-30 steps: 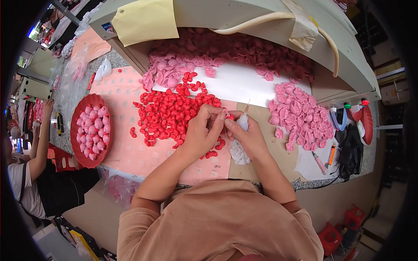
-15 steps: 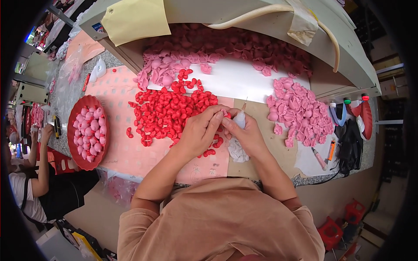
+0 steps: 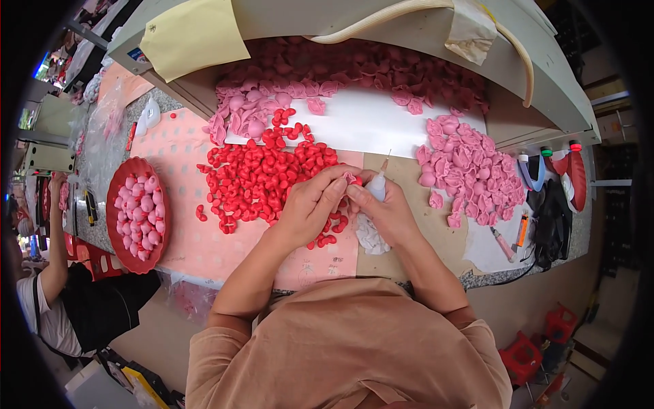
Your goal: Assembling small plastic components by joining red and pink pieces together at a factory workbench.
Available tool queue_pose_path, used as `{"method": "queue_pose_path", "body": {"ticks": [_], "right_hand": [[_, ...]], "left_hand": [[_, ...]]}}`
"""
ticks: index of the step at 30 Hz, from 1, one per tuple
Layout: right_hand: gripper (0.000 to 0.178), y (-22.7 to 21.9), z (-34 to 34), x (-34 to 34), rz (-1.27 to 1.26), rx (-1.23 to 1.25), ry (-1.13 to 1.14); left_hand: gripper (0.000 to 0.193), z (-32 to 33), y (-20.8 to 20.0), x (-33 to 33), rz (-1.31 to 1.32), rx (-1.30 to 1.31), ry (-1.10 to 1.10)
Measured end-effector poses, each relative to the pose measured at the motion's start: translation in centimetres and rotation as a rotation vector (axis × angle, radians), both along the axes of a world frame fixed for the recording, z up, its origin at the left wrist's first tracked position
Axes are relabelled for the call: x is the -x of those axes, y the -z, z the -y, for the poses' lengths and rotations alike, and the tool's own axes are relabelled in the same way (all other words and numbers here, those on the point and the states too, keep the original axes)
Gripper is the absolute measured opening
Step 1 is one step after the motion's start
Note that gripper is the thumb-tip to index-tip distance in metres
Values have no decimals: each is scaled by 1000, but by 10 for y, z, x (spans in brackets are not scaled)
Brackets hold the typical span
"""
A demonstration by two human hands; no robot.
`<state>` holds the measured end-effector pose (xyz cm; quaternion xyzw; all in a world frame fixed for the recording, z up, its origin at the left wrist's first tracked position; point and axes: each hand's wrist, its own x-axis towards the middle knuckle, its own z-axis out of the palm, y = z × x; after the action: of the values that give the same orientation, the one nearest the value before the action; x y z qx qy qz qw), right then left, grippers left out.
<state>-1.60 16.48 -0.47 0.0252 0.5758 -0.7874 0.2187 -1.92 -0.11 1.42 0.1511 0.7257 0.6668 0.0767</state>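
My left hand (image 3: 312, 204) is closed, its fingertips pinching a small pink-and-red moulded piece (image 3: 351, 178). Against it my right hand (image 3: 393, 217) presses its thumb and fingers, meeting the left. A translucent squeeze bottle with a needle tip (image 3: 377, 185) is also gripped in the right hand, needle pointing up and away from me. Most of the small piece is covered by my fingers. Just left of the hands spreads a heap of glossy red curved pieces (image 3: 262, 178). To the right lies a pile of pink petal-like pieces (image 3: 470, 167). Crumpled white tissue (image 3: 371, 237) rests under my right hand.
A red scalloped bowl (image 3: 116, 232) of pink balls stands at the left. Ahead, a grey cabinet (image 3: 381, 22) overhangs more pink pieces. A utility knife (image 3: 504, 245), an orange marker (image 3: 522, 230) and a black bag (image 3: 550, 221) lie right. A co-worker's arm (image 3: 56, 249) is far left.
Both hands keep nearly the same pose around the small piece. The view has shifted slightly. At the far left, the co-worker's arm has reached farther up and away.
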Motion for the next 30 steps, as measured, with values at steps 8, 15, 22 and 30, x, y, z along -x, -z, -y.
{"method": "queue_pose_path", "body": {"ticks": [8,15,22,30], "right_hand": [[22,-5,-4,1,-5,12,-53],[24,-1,-2,6,-26,148,-90],[23,-1,-8,7,106,125,-96],[17,-17,-3,6,193,257,44]], "left_hand": [[27,2,0,-5,-24,82,-15],[26,-2,6,-7,-10,-3,-73],[27,0,5,1,72,55,-6],[52,-10,21,-1,-59,-66,-77]]}}
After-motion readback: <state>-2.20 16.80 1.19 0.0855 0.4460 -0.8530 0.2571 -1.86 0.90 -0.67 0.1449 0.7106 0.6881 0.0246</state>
